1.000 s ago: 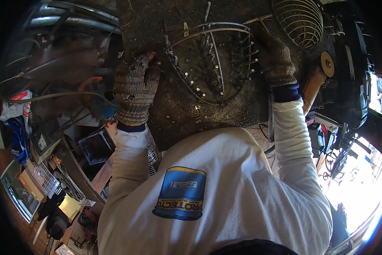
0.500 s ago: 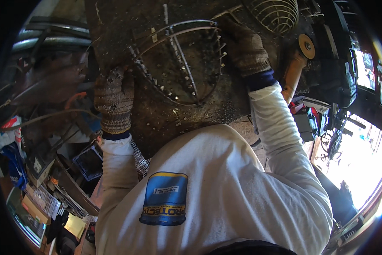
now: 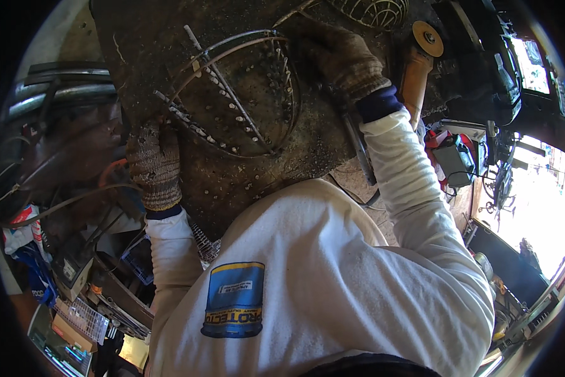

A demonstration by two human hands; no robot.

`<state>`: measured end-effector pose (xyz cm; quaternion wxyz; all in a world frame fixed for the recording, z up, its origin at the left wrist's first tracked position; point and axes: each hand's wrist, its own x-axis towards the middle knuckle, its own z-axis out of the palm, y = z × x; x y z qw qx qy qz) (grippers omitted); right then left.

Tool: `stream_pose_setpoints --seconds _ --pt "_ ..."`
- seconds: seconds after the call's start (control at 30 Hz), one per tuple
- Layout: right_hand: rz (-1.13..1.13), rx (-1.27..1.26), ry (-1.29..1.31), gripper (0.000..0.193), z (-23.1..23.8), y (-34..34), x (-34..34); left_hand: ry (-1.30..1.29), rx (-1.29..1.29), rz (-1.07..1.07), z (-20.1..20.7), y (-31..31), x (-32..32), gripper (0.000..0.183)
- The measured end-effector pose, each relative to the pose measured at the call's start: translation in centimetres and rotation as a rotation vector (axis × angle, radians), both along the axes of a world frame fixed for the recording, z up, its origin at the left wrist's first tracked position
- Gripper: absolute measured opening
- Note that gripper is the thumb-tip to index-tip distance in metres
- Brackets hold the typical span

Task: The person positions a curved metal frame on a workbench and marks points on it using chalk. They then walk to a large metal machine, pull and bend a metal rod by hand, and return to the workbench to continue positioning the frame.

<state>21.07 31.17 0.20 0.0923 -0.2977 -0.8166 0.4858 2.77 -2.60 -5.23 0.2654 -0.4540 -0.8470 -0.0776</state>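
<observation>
A curved metal frame (image 3: 235, 103) of bent rods lies on the dark, stained metal worktable (image 3: 232, 179). Small pale stubs line several of its rods. My right hand (image 3: 348, 63), in a brown knitted glove, reaches over the frame's far right side. Its fingers curl in shadow at the rods there and appear closed on them. Against the table's left edge rests my left hand (image 3: 155, 166), in a matching glove. Its fingers look stretched forward, with the tips in shade and close to the frame's left rod end. I see nothing held in it.
An angle grinder (image 3: 416, 81) with a round tan disc stands right of my right wrist. Behind it sits a domed wire guard (image 3: 377, 11). A cable (image 3: 75, 196) runs by my left hand. Metal tubes (image 3: 69, 94) lie at far left; a grey-and-red toolbox (image 3: 453, 164) stands at right.
The metal frame has turned, its long rod's far end swinging left. My right hand has shifted left and away with it. My left hand stays at the table edge; the whole view has shifted.
</observation>
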Motion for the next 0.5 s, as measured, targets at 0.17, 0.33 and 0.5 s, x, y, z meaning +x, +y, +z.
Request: stream_pose_setpoints --seconds 0.17,0.33,0.5 --pt "0.140 0.456 0.044 0.041 -2.0 -0.3 -1.5 0.086 -0.100 -0.065 1.5 0.2 0.6 0.020" --pt "0.115 0.516 0.003 0.043 -3.0 -0.3 -1.9 -0.137 0.060 0.136 -0.7 -0.5 0.5 0.020" --pt "0.104 0.474 0.005 0.044 -2.6 -0.4 -1.8 -0.268 0.052 0.155 -0.4 -0.2 1.0 0.028"
